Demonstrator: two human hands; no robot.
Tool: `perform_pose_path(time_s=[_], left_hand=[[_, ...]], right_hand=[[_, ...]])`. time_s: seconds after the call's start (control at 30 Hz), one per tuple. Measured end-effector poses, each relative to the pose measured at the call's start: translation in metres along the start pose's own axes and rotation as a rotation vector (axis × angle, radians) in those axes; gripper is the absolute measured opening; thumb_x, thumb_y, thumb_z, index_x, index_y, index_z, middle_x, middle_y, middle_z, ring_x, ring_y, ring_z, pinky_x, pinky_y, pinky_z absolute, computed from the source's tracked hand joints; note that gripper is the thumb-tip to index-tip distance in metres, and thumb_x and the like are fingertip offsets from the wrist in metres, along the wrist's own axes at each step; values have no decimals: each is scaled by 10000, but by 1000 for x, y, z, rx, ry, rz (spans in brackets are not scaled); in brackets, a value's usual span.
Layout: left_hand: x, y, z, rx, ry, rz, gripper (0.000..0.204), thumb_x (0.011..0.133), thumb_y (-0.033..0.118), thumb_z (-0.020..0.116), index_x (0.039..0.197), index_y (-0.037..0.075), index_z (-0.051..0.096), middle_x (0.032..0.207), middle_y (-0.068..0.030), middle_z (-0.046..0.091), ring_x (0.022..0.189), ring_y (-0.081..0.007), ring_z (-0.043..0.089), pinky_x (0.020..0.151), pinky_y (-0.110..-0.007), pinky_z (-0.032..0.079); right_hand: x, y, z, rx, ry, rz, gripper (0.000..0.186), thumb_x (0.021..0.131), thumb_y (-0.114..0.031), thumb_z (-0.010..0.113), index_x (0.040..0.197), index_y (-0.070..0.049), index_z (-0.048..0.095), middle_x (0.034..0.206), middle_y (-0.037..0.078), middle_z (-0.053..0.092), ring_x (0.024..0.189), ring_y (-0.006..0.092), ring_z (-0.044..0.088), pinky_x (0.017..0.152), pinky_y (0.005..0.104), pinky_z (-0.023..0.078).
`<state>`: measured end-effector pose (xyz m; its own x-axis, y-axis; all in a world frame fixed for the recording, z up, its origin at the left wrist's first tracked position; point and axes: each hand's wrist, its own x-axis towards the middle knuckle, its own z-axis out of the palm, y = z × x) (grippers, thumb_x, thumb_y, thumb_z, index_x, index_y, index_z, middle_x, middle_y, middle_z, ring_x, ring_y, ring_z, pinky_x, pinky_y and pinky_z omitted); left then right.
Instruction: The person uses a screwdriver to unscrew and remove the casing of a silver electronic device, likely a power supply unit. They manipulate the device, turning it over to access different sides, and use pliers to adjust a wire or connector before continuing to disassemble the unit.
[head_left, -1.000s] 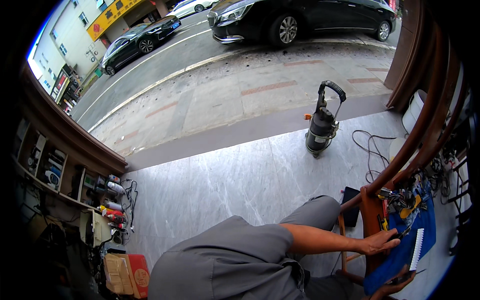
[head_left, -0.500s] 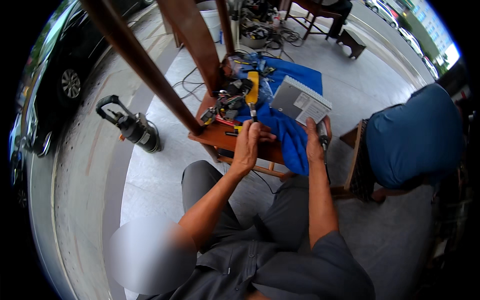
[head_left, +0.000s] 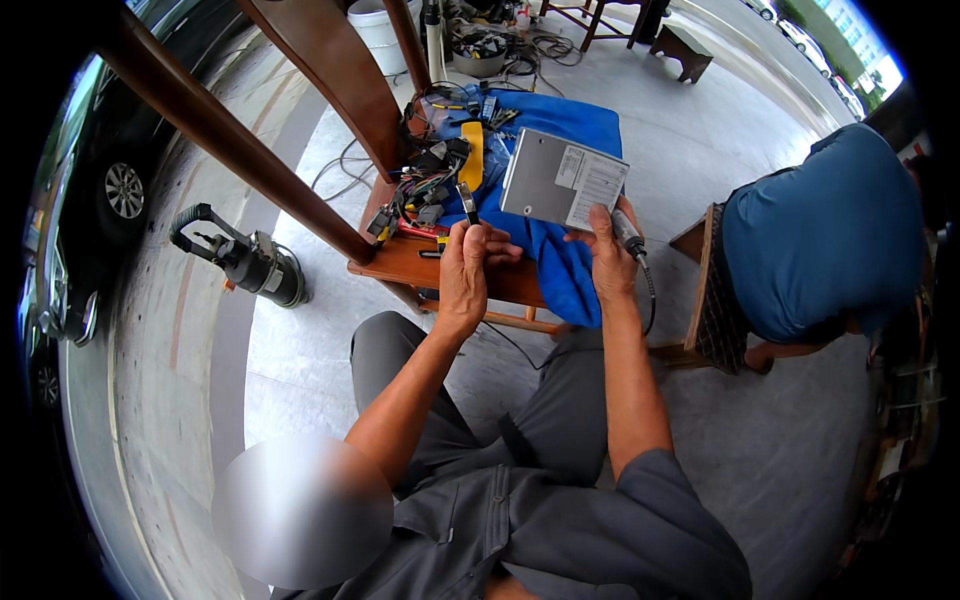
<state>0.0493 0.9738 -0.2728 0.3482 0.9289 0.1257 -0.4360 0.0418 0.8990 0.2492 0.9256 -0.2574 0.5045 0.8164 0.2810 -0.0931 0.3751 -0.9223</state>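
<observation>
Grey tile floor (head_left: 300,385) around you; wooden chair (head_left: 505,287) at 12 o'clock, blue cloth (head_left: 570,115) over part of its seat. Box (head_left: 535,170), flat and silver, is at 1 o'clock from your lap, raised in front of the cloth and tilted, label (head_left: 592,190) side facing you.

Your right hand (head_left: 608,262) grips the box at its 5 o'clock corner, thumb on the label face; it also carries the corded tool (head_left: 628,236), whose working end I can't make out. Your left hand (head_left: 466,275), at 8 o'clock from the box, has the black tool (head_left: 468,205) pinched by the thumb, silver tip toward 12, other fingers loosely spread toward 3.

Doing it well: one corner grip plus a second tool is a weak hold, so get more finger support under the box before any force goes on it. Keep the corded tool's end off the case and your fingers. Leave slack in its cord (head_left: 652,300), hanging at 5 o'clock, clear of your knee. Keep the black tool's tip away from the wires (head_left: 425,190) at 11 o'clock. Stay above the cloth; a slip lands softer.
</observation>
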Motion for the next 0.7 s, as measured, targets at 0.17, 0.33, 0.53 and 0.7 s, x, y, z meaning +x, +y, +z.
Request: perform_pose_path(time_s=[0.17, 0.33, 0.53, 0.7], left_hand=[[1, -1, -2, -27, 26, -3, 433, 1122, 425, 397, 1112, 1, 486, 1041, -148, 608, 912, -219, 704, 858, -340, 589], [0, 0, 1, -22, 29, -18, 435, 1122, 426, 397, 1110, 3, 495, 1035, -144, 608, 910, -215, 700, 847, -340, 588], [0, -3, 0, -29, 24, 1, 438, 1117, 430, 411, 1121, 2, 505, 1034, -141, 612, 901, -211, 697, 834, -343, 591], [2, -5, -2, -37, 17, 0, 456, 1114, 444, 413, 1128, -2, 507, 1051, -153, 615, 905, -214, 698, 845, -351, 595]], right_hand=[[3, -1, 1, 178, -22, 52, 539, 997, -351, 689, 1352, 14, 511, 1100, 161, 707, 898, 229, 730, 665, 330, 616], [6, -1, -9, 332, -91, 128, 449, 1031, -381, 624, 1284, -21, 534, 1081, 145, 713, 874, 247, 727, 633, 332, 586], [4, 6, -21, 613, -90, 276, 418, 1063, -406, 556, 1318, -75, 579, 1163, 114, 714, 939, 219, 679, 608, 320, 489], [4, 6, -23, 851, -26, 362, 491, 1059, -385, 553, 1428, -63, 510, 974, 94, 635, 833, 191, 601, 592, 290, 460]])
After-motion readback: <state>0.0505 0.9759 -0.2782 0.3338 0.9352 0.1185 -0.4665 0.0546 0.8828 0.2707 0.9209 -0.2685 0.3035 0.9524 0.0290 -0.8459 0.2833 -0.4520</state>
